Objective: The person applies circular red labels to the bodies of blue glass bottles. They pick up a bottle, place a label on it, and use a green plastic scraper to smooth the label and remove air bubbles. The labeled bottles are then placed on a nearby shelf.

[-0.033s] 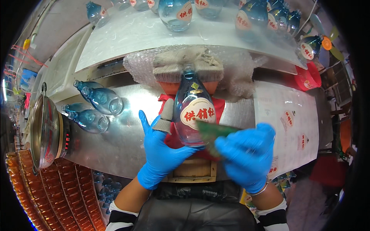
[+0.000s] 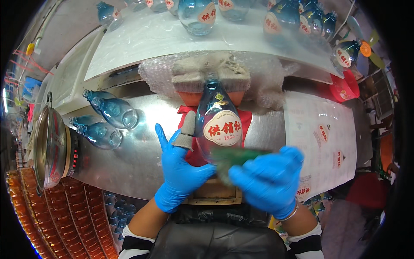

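Observation:
A blue glass bottle [image 2: 221, 105] with a cream oval label in red writing lies on its back, neck pointing away from me, on a red cloth [image 2: 248, 123]. My left hand [image 2: 179, 172], gloved in blue, steadies it. The thumb rests at the bottle's base and a finger in a grey knitted cover [image 2: 186, 131] lies along its left side; another finger sticks out to the left. My right hand [image 2: 271, 181], also gloved, has its fingers closed on a flat green piece [image 2: 237, 156], smeared by motion, across the bottle's lower end below the label.
A brush-like block [image 2: 211, 71] on bubble wrap [image 2: 263, 80] supports the neck. Blue bottles [image 2: 108, 110] lie on the metal table at left, beside a round metal pan [image 2: 49, 146]. A label sheet [image 2: 327, 142] lies at right. Labelled bottles [image 2: 197, 17] stand on the far white shelf.
My right hand has moved slightly left and toward me, and the green piece has come down off the label, baring its lower part. The left hand has barely moved.

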Action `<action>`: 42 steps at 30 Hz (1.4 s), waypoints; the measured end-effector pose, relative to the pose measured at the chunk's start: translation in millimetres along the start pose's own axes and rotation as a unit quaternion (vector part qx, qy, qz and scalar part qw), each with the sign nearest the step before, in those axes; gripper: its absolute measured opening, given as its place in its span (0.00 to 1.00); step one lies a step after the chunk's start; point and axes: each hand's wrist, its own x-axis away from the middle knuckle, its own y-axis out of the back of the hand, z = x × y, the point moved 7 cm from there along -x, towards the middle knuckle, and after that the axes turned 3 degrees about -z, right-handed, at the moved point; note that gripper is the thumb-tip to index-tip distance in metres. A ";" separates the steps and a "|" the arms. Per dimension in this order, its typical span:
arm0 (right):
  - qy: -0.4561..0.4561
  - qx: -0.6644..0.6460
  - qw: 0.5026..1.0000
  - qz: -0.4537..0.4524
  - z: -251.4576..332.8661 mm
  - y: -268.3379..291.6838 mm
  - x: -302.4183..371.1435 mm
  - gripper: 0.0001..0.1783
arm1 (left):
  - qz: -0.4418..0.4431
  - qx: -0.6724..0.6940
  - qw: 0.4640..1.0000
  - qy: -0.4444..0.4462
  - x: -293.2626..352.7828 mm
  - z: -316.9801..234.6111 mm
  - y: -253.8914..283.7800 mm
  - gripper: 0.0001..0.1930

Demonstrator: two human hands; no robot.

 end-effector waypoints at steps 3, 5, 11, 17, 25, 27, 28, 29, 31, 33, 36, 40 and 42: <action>0.046 -0.011 0.999 0.028 16.8 -11.1 17.8 0.19 | -0.015 -0.004 1.000 -0.023 3.8 1.9 -3.7 0.49; 0.018 -0.031 0.999 0.039 2.8 -6.8 13.8 0.20 | -0.011 0.015 1.000 -0.008 4.3 3.6 -4.1 0.49; -0.008 -0.036 0.999 -0.027 -57.3 3.7 -4.8 0.19 | 0.060 0.136 0.985 0.083 3.6 29.4 -15.7 0.51; 0.110 0.045 0.991 0.053 -50.6 5.4 25.5 0.14 | 0.056 0.155 0.985 0.045 0.5 24.7 -15.1 0.45; -0.001 -0.061 0.998 0.021 -41.0 10.4 18.1 0.13 | 0.048 0.218 0.974 0.050 0.2 18.5 -15.7 0.55; -0.056 -0.120 0.991 0.026 -36.7 2.5 15.6 0.15 | 0.014 0.189 0.982 0.022 -3.9 10.3 -8.3 0.55; -0.089 -0.145 0.984 0.042 -37.9 -1.5 12.6 0.13 | 0.008 0.178 0.984 0.014 -4.4 8.7 -6.0 0.56; -0.197 -0.209 0.958 -0.012 -48.0 -3.3 15.7 0.12 | 0.004 0.168 0.986 0.007 -4.5 7.0 -4.0 0.57; -0.394 -0.325 0.851 -0.117 -67.2 -18.8 37.5 0.11 | 0.015 0.165 0.986 -0.007 -6.8 2.1 -0.7 0.57; -0.482 -0.328 0.792 -0.180 -87.3 -23.7 57.1 0.11 | 0.045 0.114 0.991 -0.056 -10.9 -2.9 2.9 0.54; -0.548 -0.429 0.695 -0.179 -94.9 -36.5 70.0 0.12 | 0.083 0.162 0.981 -0.067 -21.4 -9.2 8.3 0.43; -0.568 -0.558 0.578 -0.177 -96.5 -53.8 62.3 0.12 | 0.136 0.466 0.870 0.090 -36.2 3.9 -9.1 0.30; -0.630 -0.596 0.455 -0.204 -98.5 -64.1 61.3 0.17 | 0.127 0.478 0.863 0.106 -50.9 8.3 -10.3 0.26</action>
